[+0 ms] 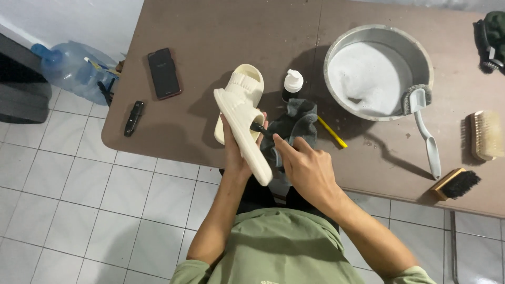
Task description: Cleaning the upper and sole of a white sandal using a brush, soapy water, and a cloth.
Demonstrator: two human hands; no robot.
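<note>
My left hand point(235, 150) grips a cream slide sandal point(239, 126) from beneath, holding it tilted above the brown table's front edge point(158, 150). My right hand point(305, 168) holds a small black brush point(259, 128) whose tip touches the sandal's side near the strap. A second cream sandal point(247, 87) lies on the table just behind the held one. A dark grey cloth point(297, 121) sits under my right hand's fingers.
A metal basin point(421, 52) of soapy water holds a grey-handled brush point(428, 137). A small white-capped bottle point(292, 84), yellow pencil point(332, 132), black phone point(163, 73), dark folding tool point(133, 118), two wooden brushes point(486, 134) point(456, 183) lie around. A water jug point(73, 68) stands on the floor.
</note>
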